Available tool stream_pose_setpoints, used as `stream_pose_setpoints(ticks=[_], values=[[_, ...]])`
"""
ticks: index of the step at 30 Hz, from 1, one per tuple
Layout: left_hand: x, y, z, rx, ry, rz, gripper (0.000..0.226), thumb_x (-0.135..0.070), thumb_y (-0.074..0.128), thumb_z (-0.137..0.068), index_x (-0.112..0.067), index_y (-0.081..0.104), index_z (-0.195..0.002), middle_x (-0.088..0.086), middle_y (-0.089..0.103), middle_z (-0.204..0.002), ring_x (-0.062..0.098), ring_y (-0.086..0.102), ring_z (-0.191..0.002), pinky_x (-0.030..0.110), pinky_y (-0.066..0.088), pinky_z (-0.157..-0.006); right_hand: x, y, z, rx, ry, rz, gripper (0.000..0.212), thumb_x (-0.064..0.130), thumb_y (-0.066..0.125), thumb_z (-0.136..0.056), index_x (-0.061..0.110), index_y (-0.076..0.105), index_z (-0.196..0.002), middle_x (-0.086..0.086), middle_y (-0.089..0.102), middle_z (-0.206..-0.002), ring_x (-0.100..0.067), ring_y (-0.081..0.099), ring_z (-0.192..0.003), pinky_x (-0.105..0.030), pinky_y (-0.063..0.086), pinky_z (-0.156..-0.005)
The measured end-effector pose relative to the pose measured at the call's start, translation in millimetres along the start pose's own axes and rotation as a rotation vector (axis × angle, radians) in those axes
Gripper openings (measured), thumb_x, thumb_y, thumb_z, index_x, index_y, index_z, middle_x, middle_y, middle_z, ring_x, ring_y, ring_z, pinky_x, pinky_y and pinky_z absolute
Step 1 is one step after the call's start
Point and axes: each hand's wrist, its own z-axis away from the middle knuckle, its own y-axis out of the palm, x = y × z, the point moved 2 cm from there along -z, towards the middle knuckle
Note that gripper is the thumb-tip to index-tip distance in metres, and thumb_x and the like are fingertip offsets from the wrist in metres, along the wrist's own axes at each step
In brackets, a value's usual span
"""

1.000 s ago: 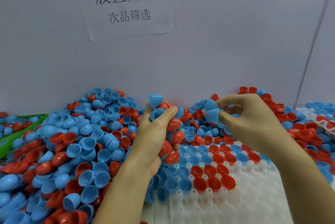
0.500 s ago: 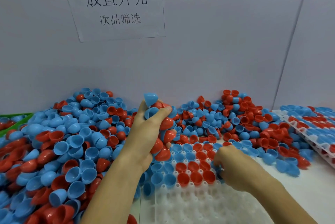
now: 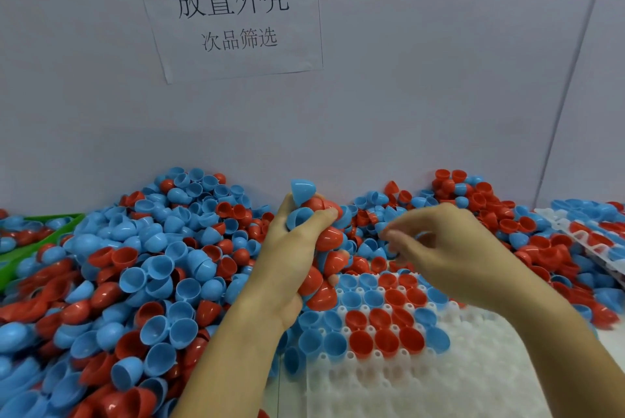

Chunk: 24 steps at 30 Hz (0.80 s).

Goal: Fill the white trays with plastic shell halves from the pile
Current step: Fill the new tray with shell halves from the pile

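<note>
**Two hands sorting red and blue shell halves over a white tray**

The left hand [image 3: 291, 258] grips a clutch of red and blue shell halves [image 3: 316, 235], raised above the near white tray [image 3: 422, 380]. The right hand [image 3: 446, 248] hovers beside it with fingers curled; motion blur hides whether it pinches anything. The tray's far rows hold shells, open side up. A large pile [image 3: 142, 275] covers the surface to the left and behind. A second tray [image 3: 585, 238] lies far right. A paper sign [image 3: 230, 11] hangs on the wall.
</note>
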Motion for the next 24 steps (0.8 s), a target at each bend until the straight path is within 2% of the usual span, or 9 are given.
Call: stream_pose_setpoints(ticks=[4, 7, 10, 13, 16, 19, 21, 23, 24], values=[[0.1, 0.2, -0.1, 0.039, -0.019, -0.002, 0.020, -0.030, 0.074, -0.088, -0.024, 0.069, -0.106, 0.010, 0.075, -0.088, 0.023, 0.068, -0.064, 0.028, 0.050, -0.046, 25.6, 6.1, -8.8, -0.117, -0.005, -0.219, 0.022, 0.046, 0.054, -0.094, 0.038, 0.068, -0.109, 0.020, 0.069, -0.091, 0.005, 0.067, -0.080, -0.019, 0.057, -0.072], [0.1, 1.7, 0.8, 0.100, -0.024, -0.033, 0.024, -0.032, 0.072, -0.089, -0.023, 0.068, -0.110, 0.010, 0.075, -0.091, 0.023, 0.067, -0.066, 0.028, 0.050, -0.047, 33.3, 12.1, -11.3, -0.105, -0.033, -0.236, 0.024, 0.050, 0.054, -0.092, 0.039, 0.065, -0.110, 0.026, 0.064, -0.093, 0.011, 0.063, -0.084, -0.007, 0.051, -0.063], [2.4, 3.4, 1.8, 0.123, 0.023, -0.139, 0.016, -0.035, 0.070, -0.091, -0.033, 0.069, -0.107, 0.007, 0.072, -0.083, 0.023, 0.064, -0.065, 0.028, 0.049, -0.047, 35.6, 8.7, -10.2, -0.158, -0.079, -0.260, 0.039, 0.059, 0.054, -0.085, 0.041, 0.063, -0.119, 0.021, 0.064, -0.104, 0.005, 0.063, -0.092, -0.012, 0.052, -0.072], [4.8, 7.6, 2.4, 0.138, 0.142, -0.360, 0.011, -0.040, 0.068, -0.092, -0.049, 0.066, -0.097, 0.000, 0.067, -0.073, 0.014, 0.059, -0.058, 0.022, 0.050, -0.047, 40.5, 3.0, -5.7, -0.183, -0.138, -0.347, 0.049, 0.070, 0.058, -0.074, 0.046, 0.061, -0.117, 0.016, 0.063, -0.097, -0.002, 0.064, -0.090, -0.020, 0.055, -0.070], [7.6, 11.7, 1.7, 0.197, 0.264, -0.502, 0.014, -0.033, 0.066, -0.095, -0.043, 0.065, -0.105, -0.012, 0.069, -0.085, 0.003, 0.064, -0.066, 0.017, 0.055, -0.056, 45.0, 3.3, -4.2, -0.179, -0.167, -0.377, 0.031, 0.056, 0.067, -0.078, 0.042, 0.068, -0.105, 0.013, 0.064, -0.085, -0.003, 0.066, -0.079, -0.011, 0.050, -0.062], [10.6, 12.8, -0.1, 0.205, 0.298, -0.572, 0.020, -0.027, 0.066, -0.096, -0.039, 0.063, -0.112, -0.003, 0.069, -0.107, 0.014, 0.070, -0.091, 0.030, 0.061, -0.076, 42.3, 3.8, -5.2, -0.221, -0.149, -0.376, 0.015, 0.039, 0.071, -0.083, 0.036, 0.071, -0.098, 0.011, 0.067, -0.076, -0.003, 0.067, -0.075, -0.010, 0.051, -0.063], [11.3, 12.8, -0.3, 0.205, 0.299, -0.558, 0.016, -0.026, 0.066, -0.096, -0.036, 0.064, -0.110, -0.001, 0.070, -0.098, 0.014, 0.069, -0.078, 0.032, 0.061, -0.067, 40.2, 3.6, -6.0, -0.224, -0.127, -0.413, 0.014, 0.037, 0.069, -0.084, 0.035, 0.070, -0.098, 0.008, 0.069, -0.076, -0.004, 0.069, -0.073, -0.014, 0.054, -0.064], [10.7, 12.6, 0.4, 0.196, 0.280, -0.531, 0.010, -0.030, 0.066, -0.097, -0.033, 0.063, -0.106, -0.002, 0.065, -0.080, 0.006, 0.057, -0.055, 0.022, 0.051, -0.049, 38.4, 3.2, -6.7, -0.236, -0.103, -0.460, 0.011, 0.035, 0.068, -0.086, 0.034, 0.069, -0.097, 0.006, 0.069, -0.078, -0.006, 0.070, -0.071, -0.019, 0.058, -0.064], [10.6, 12.4, 0.5, 0.189, 0.265, -0.524, 0.010, -0.033, 0.066, -0.096, -0.034, 0.063, -0.105, -0.002, 0.062, -0.076, 0.005, 0.053, -0.050, 0.018, 0.047, -0.047, 37.7, 3.2, -6.8, -0.247, -0.092, -0.482, 0.011, 0.033, 0.068, -0.086, 0.033, 0.068, -0.097, 0.005, 0.069, -0.078, -0.007, 0.070, -0.070, -0.020, 0.059, -0.063]])
